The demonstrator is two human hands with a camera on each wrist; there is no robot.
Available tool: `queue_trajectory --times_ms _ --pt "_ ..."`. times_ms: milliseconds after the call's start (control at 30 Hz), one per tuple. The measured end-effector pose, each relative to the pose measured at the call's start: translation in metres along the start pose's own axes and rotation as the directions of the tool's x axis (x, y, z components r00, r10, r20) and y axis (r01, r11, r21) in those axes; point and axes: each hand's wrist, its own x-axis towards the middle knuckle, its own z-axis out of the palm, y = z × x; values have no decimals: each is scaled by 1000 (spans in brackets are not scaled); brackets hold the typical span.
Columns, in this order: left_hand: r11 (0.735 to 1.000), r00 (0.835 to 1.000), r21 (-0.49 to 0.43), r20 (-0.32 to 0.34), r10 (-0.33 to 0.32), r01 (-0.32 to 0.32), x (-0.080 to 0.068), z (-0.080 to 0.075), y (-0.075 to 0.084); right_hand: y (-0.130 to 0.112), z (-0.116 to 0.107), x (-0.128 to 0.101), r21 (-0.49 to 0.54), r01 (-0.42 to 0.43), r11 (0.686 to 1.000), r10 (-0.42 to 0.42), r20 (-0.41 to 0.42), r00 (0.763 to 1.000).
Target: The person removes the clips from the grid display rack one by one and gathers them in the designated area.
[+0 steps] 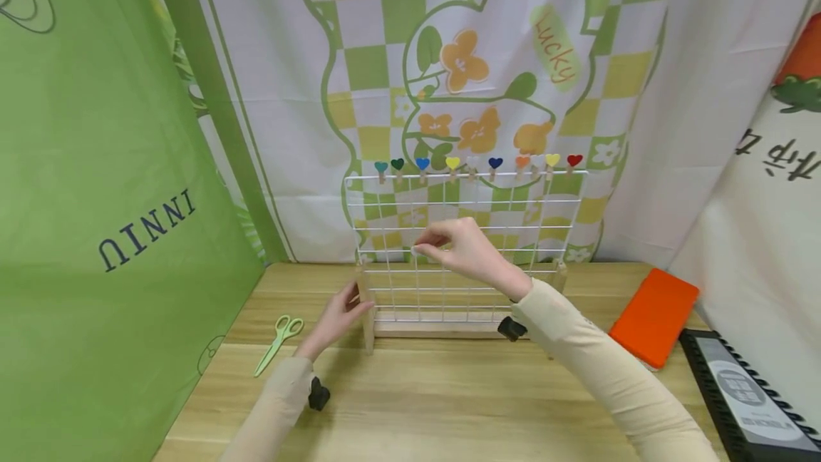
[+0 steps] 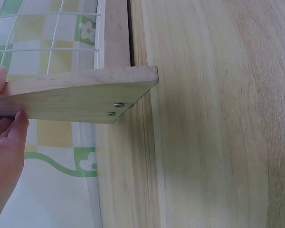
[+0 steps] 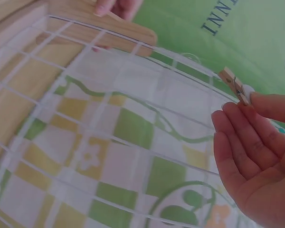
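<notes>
My right hand (image 1: 471, 252) is raised in front of a white wire grid rack (image 1: 462, 202). Between thumb and fingertips it pinches a small wooden clothespin (image 3: 235, 85) with a white piece on its side. In the right wrist view the other fingers are bent beside it. Along the rack's top wire stands a row of clothespins with coloured hearts, from a teal heart (image 1: 381, 167) at the left to a red heart (image 1: 574, 160) at the right. My left hand (image 1: 336, 316) grips the rack's left wooden side piece (image 2: 71, 97), thumb on one edge and fingers on the other.
Pale green scissors (image 1: 279, 342) lie on the wooden table (image 1: 449, 405), left of my left hand. At the right are an orange-red flat rectangular object (image 1: 657, 316) and a black item with a toothed edge (image 1: 744, 391). A patterned curtain (image 1: 368, 66) hangs close behind the rack.
</notes>
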Motion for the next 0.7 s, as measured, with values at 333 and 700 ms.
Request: queue_trajectory --times_ms 333,700 --pt "999 999 -4 -9 -37 37 0 2 2 27 53 -37 24 -36 999 33 104 994" --pt "997 998 26 -24 -66 66 -2 5 4 56 112 -78 108 -155 982 123 257 959"
